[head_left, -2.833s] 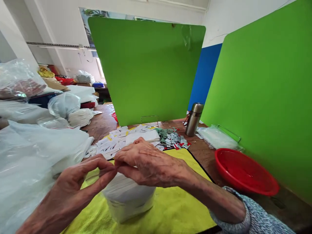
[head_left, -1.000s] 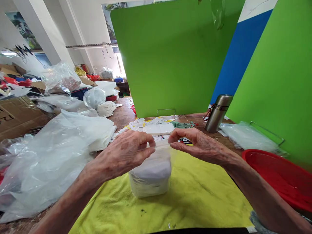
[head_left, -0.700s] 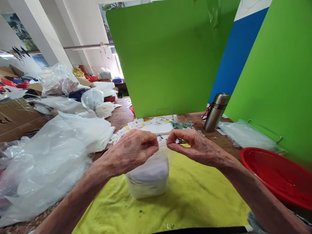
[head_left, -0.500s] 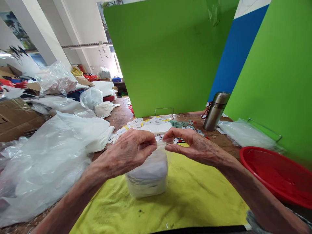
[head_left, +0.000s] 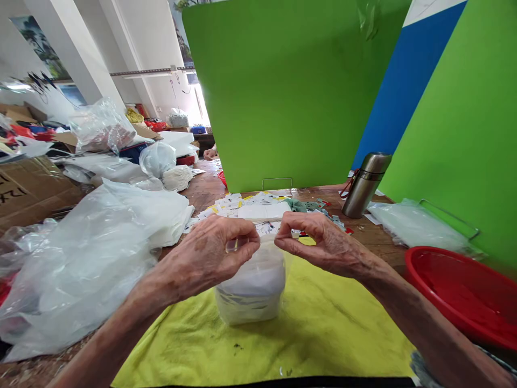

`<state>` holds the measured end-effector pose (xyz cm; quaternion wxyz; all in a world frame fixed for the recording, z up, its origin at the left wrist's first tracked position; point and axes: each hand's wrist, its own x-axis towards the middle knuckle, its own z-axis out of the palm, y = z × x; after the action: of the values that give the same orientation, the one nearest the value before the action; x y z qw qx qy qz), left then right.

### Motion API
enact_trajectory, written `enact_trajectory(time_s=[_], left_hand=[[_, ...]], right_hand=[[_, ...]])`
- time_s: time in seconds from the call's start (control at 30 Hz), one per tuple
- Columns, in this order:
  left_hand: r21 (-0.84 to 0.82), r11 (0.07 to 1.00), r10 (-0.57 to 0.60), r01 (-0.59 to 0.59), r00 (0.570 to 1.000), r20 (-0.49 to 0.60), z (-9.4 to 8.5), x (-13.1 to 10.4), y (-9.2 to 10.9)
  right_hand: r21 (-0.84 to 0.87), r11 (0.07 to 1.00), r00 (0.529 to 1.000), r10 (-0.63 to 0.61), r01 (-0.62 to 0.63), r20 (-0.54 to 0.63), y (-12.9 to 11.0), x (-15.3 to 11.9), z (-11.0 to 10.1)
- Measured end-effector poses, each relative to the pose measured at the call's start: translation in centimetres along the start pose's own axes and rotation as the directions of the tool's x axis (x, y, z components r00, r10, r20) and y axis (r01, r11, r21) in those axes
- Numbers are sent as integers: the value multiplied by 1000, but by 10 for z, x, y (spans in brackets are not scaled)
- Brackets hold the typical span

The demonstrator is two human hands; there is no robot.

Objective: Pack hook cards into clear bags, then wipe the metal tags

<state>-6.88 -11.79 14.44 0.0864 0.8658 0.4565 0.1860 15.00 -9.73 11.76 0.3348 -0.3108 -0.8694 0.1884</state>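
Note:
A translucent plastic bag [head_left: 252, 302] stands upright on the yellow cloth [head_left: 335, 323], with a white folded stack inside it. My left hand [head_left: 214, 250] pinches the bag's top edge between thumb and forefinger. Close by on the right, my right hand [head_left: 319, 242] pinches the same top edge, thumb against fingertips. A narrow stretch of plastic shows between the two pinches. What the white contents are, I cannot make out.
Loose plastic bags [head_left: 92, 248] lie heaped at the left, beside a cardboard box [head_left: 36, 188]. Paper labels [head_left: 258, 202] are scattered behind the cloth. A steel thermos [head_left: 365, 186], clear bags [head_left: 420, 223] and a red basin [head_left: 464, 291] stand right. Green panels [head_left: 283, 102] rise behind.
My right hand's thumb and fingertips have closed together on the bag's edge. The whole view has shifted slightly, and a person's hand now shows at the far left of the green panel.

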Motion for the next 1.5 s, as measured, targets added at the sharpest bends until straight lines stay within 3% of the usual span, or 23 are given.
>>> enact_trajectory(time_s=[0.33,0.63,0.7,0.8,0.9,1.0,1.13,1.27,1.5], left_hand=[[-66,997,-45,45,999,10,1,-12,-19],[-305,940,-168,152,985,-26,-3,-30,-32],[-430,882,-228,194,973,-28,-1,-37,-40],[-645,725,-333,241,943,-22,6,-47,-48],[-806,534,-410,254,912,15,14,-52,-50],[-883,410,-452,230,892,22,19,-52,-48],[-919,350,-446,179,895,4,23,-52,-47],[-942,317,-429,107,902,-43,25,-51,-45],[-964,262,-440,32,893,-90,34,-48,-48]], right_hand=[[-34,994,994,-106,105,-24,-13,4,4],[-18,1000,1000,-19,18,-15,-13,1,3],[-33,999,1000,18,-19,-11,-12,2,1],[-79,996,998,43,-39,47,-10,5,-2],[-232,973,996,19,2,89,-15,8,-2],[-380,924,996,-4,37,89,-28,17,3],[-386,921,977,33,51,209,-44,37,11],[-296,954,957,34,54,286,-45,50,17],[-340,938,968,20,68,249,-40,45,20]])
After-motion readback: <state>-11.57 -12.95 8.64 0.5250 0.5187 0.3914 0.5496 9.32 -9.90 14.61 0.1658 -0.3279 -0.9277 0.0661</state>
